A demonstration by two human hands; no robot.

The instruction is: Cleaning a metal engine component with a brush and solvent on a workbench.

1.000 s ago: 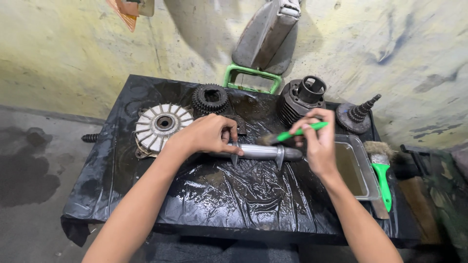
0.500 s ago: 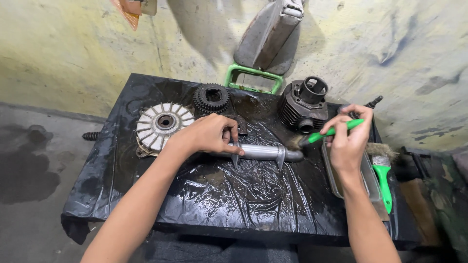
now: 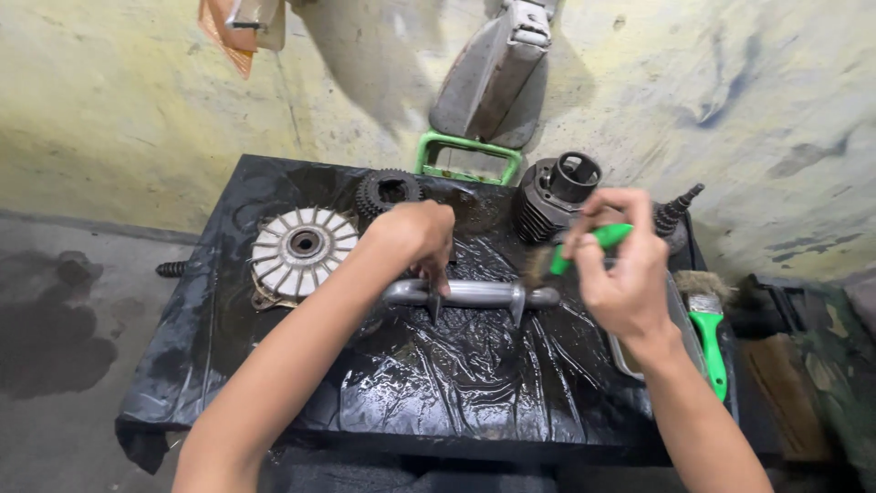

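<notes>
Gripping the green-handled brush (image 3: 584, 248) between thumb and closed fingers, my right hand (image 3: 620, 274) holds its bristles just above the metal shaft's (image 3: 470, 293) right end. My left hand (image 3: 415, 239) pinches down on that shaft, fingers curled shut, pressing it to the wet black plastic sheet (image 3: 438, 383). Beyond my left knuckles sit a finned white rotor (image 3: 301, 248) and dark gear (image 3: 388, 192); past my right fingers, a cylinder (image 3: 557, 196).

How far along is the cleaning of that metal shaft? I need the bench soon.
In hand: the left hand pins the grey metal shaft on the wet black sheet, and the right hand holds a green-handled brush at its right end. The shaft looks wet; whether it is clean cannot be told. The finned wheel and cylinder lie untouched.
</notes>
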